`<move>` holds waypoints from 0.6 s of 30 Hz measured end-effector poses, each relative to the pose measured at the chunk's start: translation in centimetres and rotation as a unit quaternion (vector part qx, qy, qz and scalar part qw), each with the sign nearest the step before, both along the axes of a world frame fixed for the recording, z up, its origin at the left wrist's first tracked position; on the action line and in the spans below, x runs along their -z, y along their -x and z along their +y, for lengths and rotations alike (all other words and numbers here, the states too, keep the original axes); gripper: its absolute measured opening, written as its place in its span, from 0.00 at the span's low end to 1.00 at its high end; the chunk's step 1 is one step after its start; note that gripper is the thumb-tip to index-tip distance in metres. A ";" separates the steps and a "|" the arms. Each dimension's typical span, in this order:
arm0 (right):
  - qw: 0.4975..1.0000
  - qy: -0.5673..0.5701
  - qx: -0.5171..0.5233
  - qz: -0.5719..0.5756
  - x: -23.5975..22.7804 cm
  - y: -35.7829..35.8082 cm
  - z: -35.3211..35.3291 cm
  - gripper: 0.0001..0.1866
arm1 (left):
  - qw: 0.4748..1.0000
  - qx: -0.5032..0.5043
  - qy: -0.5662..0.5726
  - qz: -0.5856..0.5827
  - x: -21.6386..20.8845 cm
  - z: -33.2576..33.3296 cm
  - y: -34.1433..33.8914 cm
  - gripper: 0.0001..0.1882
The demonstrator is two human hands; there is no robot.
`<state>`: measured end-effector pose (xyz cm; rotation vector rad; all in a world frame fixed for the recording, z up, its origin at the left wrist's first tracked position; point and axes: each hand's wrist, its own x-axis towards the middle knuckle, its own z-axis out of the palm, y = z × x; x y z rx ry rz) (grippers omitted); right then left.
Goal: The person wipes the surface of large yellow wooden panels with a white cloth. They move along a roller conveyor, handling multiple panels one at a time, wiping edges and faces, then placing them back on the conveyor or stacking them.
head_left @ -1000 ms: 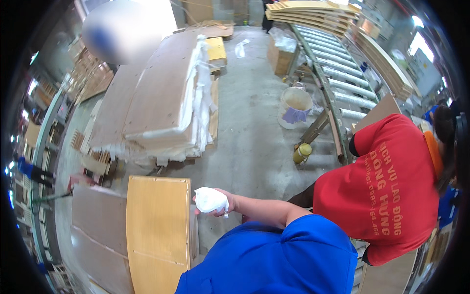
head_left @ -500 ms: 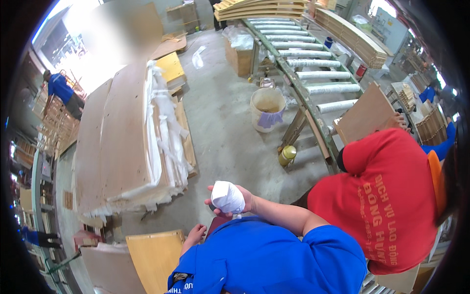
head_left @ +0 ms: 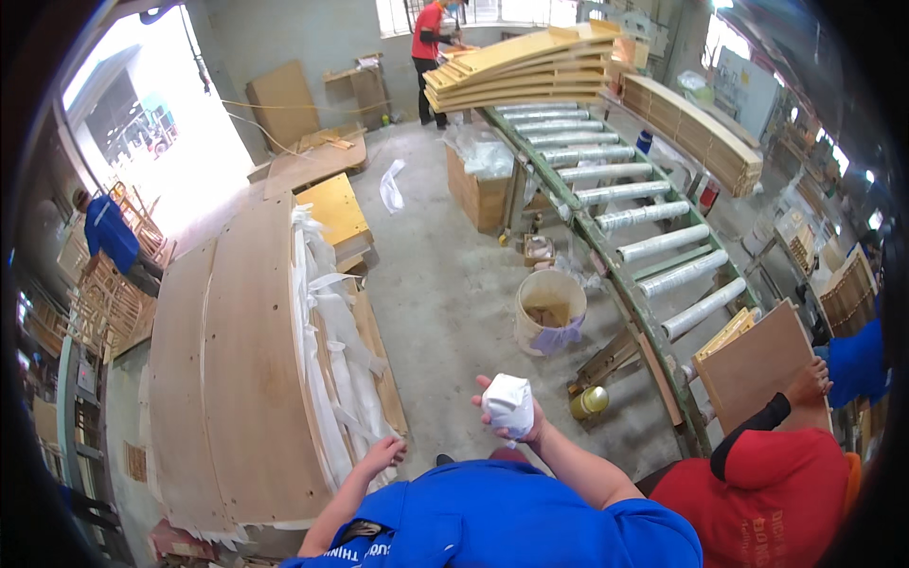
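Note:
My right hand [head_left: 533, 423] holds a white plastic-wrapped bundle [head_left: 508, 405], its fingers showing around the far and left sides of the wrapping; what is inside is hidden. Lower and to the left, my left hand [head_left: 383, 454] hangs near the lower right side of a big stack of brown wooden panels [head_left: 251, 350]. Its fingers are loosely bent and somewhat apart, with nothing visible in them. White foam sheeting [head_left: 352, 355] spills from the side of that stack, just beyond the left hand.
A roller conveyor [head_left: 653, 216] runs along the right, with curved yellow wooden parts [head_left: 521, 71] at its far end. A co-worker in red [head_left: 767, 492] grips a board [head_left: 757, 369]. A white bucket [head_left: 542, 331] and a yellow-green container [head_left: 590, 403] stand on the floor.
The view has shifted, showing more of the far room. My left hand now appears close to the panel stack's right side. The wrapped bundle remains in my right hand.

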<state>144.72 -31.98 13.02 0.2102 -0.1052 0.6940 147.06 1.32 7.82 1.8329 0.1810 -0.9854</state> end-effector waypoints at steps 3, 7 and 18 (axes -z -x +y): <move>0.989 0.090 0.108 0.052 2.0 -3.0 -0.4 0.28 | 0.986 0.162 0.007 -0.029 0.1 -3.1 -8.0 0.18; 0.956 0.122 0.227 0.136 1.1 -7.7 -2.1 0.25 | 0.930 0.333 0.107 -0.116 -4.3 -13.9 -15.9 0.24; 0.923 0.232 0.301 0.057 0.7 -33.0 -12.8 0.27 | 0.937 0.238 0.194 -0.169 -8.7 -31.4 -35.9 0.36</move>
